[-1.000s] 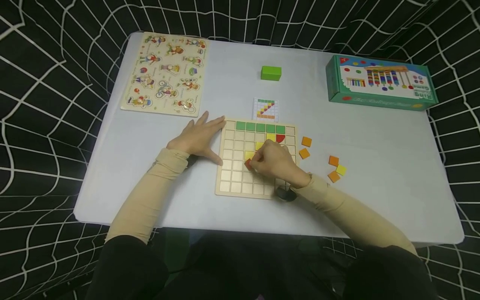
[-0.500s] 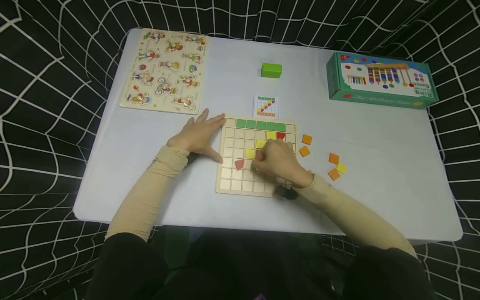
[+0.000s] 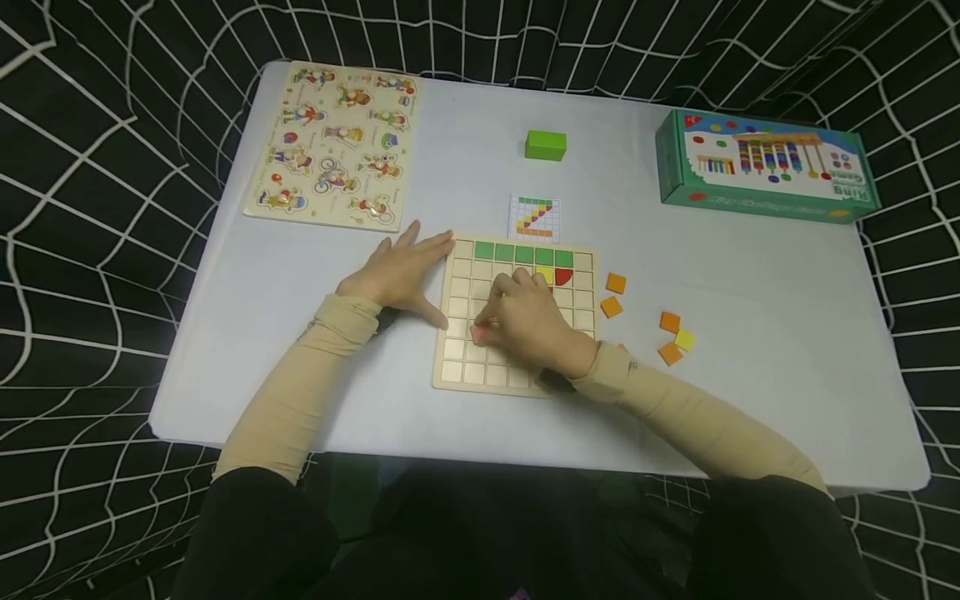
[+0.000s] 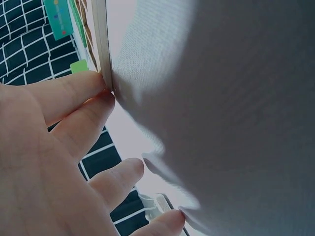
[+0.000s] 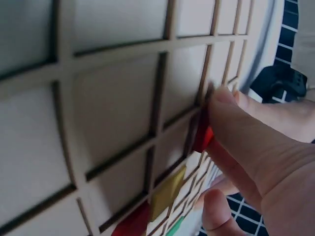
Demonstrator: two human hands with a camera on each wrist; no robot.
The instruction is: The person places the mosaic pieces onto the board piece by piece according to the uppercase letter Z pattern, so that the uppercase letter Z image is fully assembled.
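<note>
My right hand is over the wooden grid board, with thumb and finger pinching a red tile low on its left side. In the right wrist view the red tile stands slightly tilted in the grid, partly covered by the fingers. Past it show a yellow tile and another red tile. My left hand lies spread at the board's left edge; in the left wrist view two fingertips touch the board's side. Green tiles line the top row. My right hand hides part of the board.
A pattern card lies behind the board, with a green block farther back. Orange tiles and a yellow tile lie to the right. A picture puzzle is back left, a game box back right.
My right hand first moved off the red tile, leaving it lying on the board, and touched the area to its right. Now it has come back left and pinches that tile again.
</note>
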